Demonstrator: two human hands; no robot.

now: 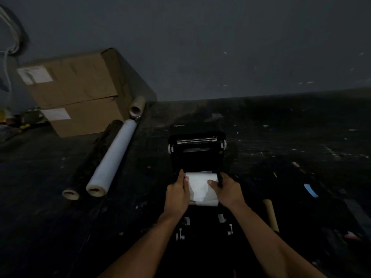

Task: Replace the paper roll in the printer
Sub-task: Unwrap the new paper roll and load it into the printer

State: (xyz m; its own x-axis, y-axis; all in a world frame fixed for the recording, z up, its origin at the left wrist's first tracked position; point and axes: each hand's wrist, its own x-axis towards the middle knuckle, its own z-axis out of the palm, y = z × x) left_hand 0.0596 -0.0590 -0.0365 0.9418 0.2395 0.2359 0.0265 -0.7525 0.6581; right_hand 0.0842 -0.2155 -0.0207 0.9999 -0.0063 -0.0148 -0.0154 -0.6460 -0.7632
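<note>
A black printer (197,151) stands open on the dark floor in front of me, its lid tipped back with a metal bar along the top. A white paper roll (201,187) lies across the printer's opening. My left hand (177,192) grips the roll's left end, thumb on top of the paper. My right hand (226,190) grips the right end the same way. Both forearms reach in from the bottom of the view and hide the printer's front part.
Two stacked cardboard boxes (80,93) stand at the back left against the wall. A long white roll (112,159) and a dark roll (90,161) lie to the left. A cardboard tube (271,214) lies to the right, with a blue scrap (310,190) beyond it.
</note>
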